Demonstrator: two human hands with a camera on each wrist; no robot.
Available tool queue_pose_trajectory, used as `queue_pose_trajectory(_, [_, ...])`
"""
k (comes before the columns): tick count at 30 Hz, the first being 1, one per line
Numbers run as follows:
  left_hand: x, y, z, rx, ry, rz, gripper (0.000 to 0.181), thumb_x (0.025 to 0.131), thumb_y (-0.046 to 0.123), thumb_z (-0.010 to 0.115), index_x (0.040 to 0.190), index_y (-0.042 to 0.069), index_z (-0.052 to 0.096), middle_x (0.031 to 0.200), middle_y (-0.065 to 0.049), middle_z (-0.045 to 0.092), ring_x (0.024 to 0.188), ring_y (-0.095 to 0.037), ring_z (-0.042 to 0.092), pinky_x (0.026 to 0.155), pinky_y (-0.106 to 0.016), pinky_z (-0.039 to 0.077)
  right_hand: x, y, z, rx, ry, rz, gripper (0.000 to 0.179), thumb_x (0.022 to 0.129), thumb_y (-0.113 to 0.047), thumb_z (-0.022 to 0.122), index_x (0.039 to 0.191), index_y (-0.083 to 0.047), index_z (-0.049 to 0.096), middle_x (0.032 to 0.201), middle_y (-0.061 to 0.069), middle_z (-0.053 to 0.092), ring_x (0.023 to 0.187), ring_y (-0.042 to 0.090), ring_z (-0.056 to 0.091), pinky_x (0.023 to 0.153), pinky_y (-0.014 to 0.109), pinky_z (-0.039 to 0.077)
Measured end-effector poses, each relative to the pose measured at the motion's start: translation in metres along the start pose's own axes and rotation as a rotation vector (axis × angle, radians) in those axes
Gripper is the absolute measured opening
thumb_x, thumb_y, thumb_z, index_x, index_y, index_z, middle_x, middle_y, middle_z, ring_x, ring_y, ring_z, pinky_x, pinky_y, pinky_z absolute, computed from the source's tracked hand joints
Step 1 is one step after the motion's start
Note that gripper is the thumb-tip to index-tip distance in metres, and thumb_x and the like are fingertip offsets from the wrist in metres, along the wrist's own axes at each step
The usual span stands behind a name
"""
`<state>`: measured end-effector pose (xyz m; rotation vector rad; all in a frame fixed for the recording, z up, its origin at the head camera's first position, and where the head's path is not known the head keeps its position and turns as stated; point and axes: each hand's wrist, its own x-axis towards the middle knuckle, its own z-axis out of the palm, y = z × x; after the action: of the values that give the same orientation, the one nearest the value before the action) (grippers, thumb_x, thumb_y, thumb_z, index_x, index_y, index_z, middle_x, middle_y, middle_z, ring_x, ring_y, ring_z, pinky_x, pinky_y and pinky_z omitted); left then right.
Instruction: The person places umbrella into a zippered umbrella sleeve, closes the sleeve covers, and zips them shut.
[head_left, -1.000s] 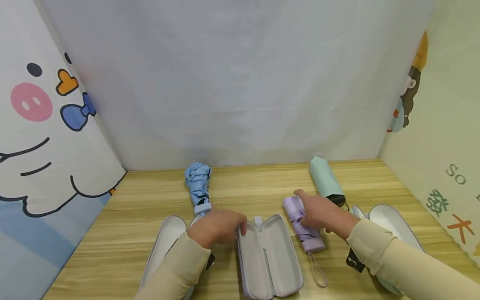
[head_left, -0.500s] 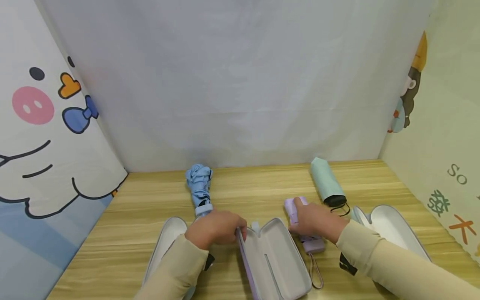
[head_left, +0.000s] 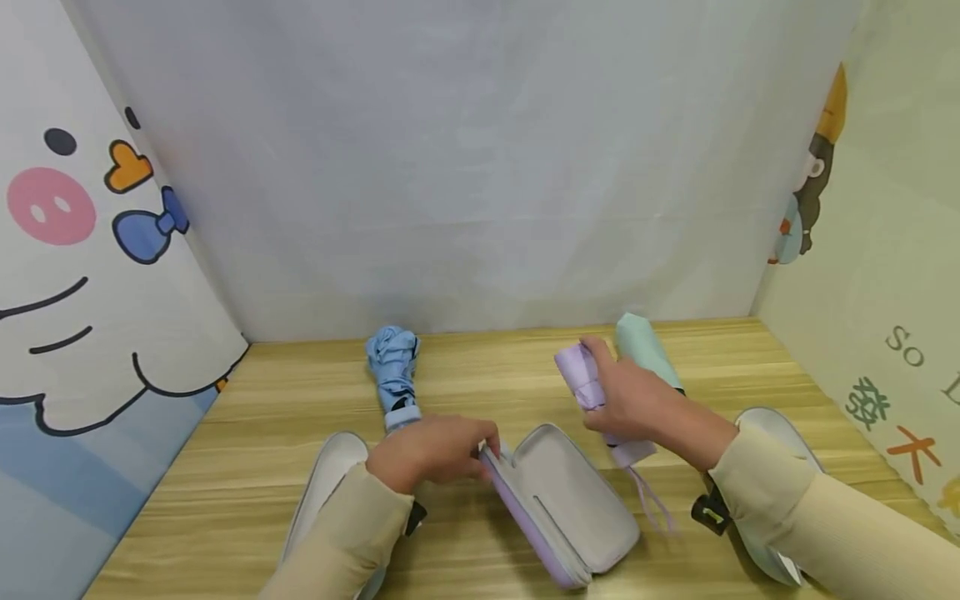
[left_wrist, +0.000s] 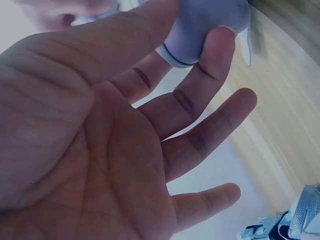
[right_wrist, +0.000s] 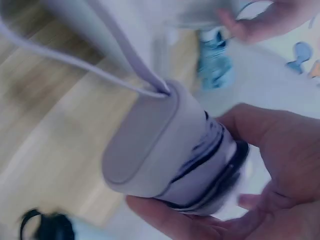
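Right grip (head_left: 637, 400) is clamped round the middle of a folded purple umbrella (head_left: 579, 375), its long axis slanting from far left to near right, handle end and strap (head_left: 651, 496) toward the person. Left grip (head_left: 435, 450) pinches the rim of an open purple case (head_left: 581, 500), tilted on the desk (head_left: 480, 375) left of and nearer than the right grip. Just beyond the right grip, partly hidden by it, lies a green umbrella (head_left: 643, 343); a blue umbrella (head_left: 393, 367) lies beyond the left grip.
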<state>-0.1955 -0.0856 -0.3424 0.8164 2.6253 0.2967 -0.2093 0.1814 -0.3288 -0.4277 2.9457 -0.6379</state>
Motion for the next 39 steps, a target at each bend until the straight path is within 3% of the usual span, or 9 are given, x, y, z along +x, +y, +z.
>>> queue_pose_trajectory(7, [0.0, 0.002, -0.003, -0.043, -0.026, 0.035, 0.013, 0.095, 0.025, 0.077, 0.101, 0.019, 0.067, 0.091, 0.005, 0.064, 0.082, -0.013, 0.056, 0.079, -0.035, 0.049, -0.009, -0.024, 0.01, 0.045, 0.256, -0.202, 0.104, 0.085, -0.016, 0.079, 0.163, -0.02, 0.01, 0.125, 0.029, 0.049, 0.074, 0.028, 0.063, 0.058, 0.036, 0.055])
queue_pose_trajectory(10, [0.003, 0.001, -0.002, -0.059, -0.043, 0.047, 0.012, 0.096, 0.026, 0.075, 0.097, 0.019, 0.065, 0.09, 0.006, 0.063, 0.082, -0.012, 0.055, 0.078, -0.033, 0.048, -0.012, -0.025, 0.024, 0.051, 0.281, -0.276, 0.105, 0.085, -0.015, 0.082, 0.162, -0.02, 0.012, 0.126, 0.025, 0.049, 0.081, 0.028, 0.063, 0.063, 0.036, 0.055])
queue_pose_trajectory(14, [0.003, 0.0, -0.003, -0.063, -0.054, 0.048, 0.014, 0.097, 0.027, 0.075, 0.094, 0.02, 0.063, 0.088, 0.006, 0.062, 0.081, -0.012, 0.055, 0.077, -0.033, 0.047, -0.016, -0.019, 0.041, 0.057, 0.181, -0.302, 0.102, 0.084, -0.014, 0.085, 0.161, -0.021, 0.018, 0.115, 0.019, 0.051, 0.078, 0.021, 0.059, 0.06, 0.031, 0.052])
queue_pose_trajectory(22, [0.002, 0.0, -0.005, -0.074, -0.053, 0.038, 0.015, 0.097, 0.03, 0.074, 0.093, 0.02, 0.062, 0.084, 0.005, 0.059, 0.077, -0.013, 0.052, 0.073, -0.033, 0.044, -0.022, -0.004, 0.057, -0.098, -0.076, -0.265, 0.094, 0.076, -0.024, 0.089, 0.155, -0.029, 0.037, 0.102, 0.009, 0.056, 0.063, 0.016, 0.053, 0.052, 0.033, 0.046])
queue_pose_trajectory(27, [0.003, 0.001, -0.005, -0.069, -0.058, 0.039, 0.014, 0.097, 0.031, 0.074, 0.095, 0.021, 0.063, 0.087, 0.006, 0.06, 0.079, -0.013, 0.053, 0.076, -0.034, 0.045, -0.022, 0.002, 0.064, -0.15, -0.173, -0.275, 0.085, 0.076, -0.026, 0.089, 0.147, -0.032, 0.043, 0.096, 0.003, 0.055, 0.064, 0.015, 0.051, 0.053, 0.035, 0.044])
queue_pose_trajectory(33, [0.003, 0.001, -0.006, -0.096, -0.06, 0.032, 0.013, 0.097, 0.03, 0.074, 0.095, 0.022, 0.063, 0.09, 0.005, 0.062, 0.081, -0.014, 0.054, 0.077, -0.035, 0.046, -0.02, 0.006, 0.062, -0.128, -0.225, -0.308, 0.083, 0.079, -0.03, 0.088, 0.149, -0.027, 0.044, 0.098, 0.004, 0.056, 0.069, 0.014, 0.052, 0.056, 0.033, 0.045])
queue_pose_trajectory(37, [0.003, 0.001, -0.006, -0.109, -0.059, 0.019, 0.012, 0.097, 0.029, 0.074, 0.097, 0.023, 0.064, 0.094, 0.005, 0.064, 0.083, -0.014, 0.056, 0.079, -0.036, 0.048, -0.02, 0.012, 0.054, -0.022, -0.298, -0.312, 0.078, 0.086, -0.031, 0.083, 0.154, -0.023, 0.045, 0.107, 0.01, 0.055, 0.077, 0.016, 0.053, 0.064, 0.034, 0.048])
queue_pose_trajectory(39, [0.003, 0.0, -0.006, -0.107, -0.049, 0.017, 0.013, 0.096, 0.028, 0.075, 0.1, 0.022, 0.064, 0.095, 0.004, 0.065, 0.085, -0.014, 0.057, 0.081, -0.036, 0.049, -0.02, 0.014, 0.051, 0.033, -0.295, -0.288, 0.071, 0.09, -0.032, 0.08, 0.152, -0.019, 0.048, 0.112, 0.014, 0.055, 0.083, 0.019, 0.055, 0.07, 0.039, 0.051])
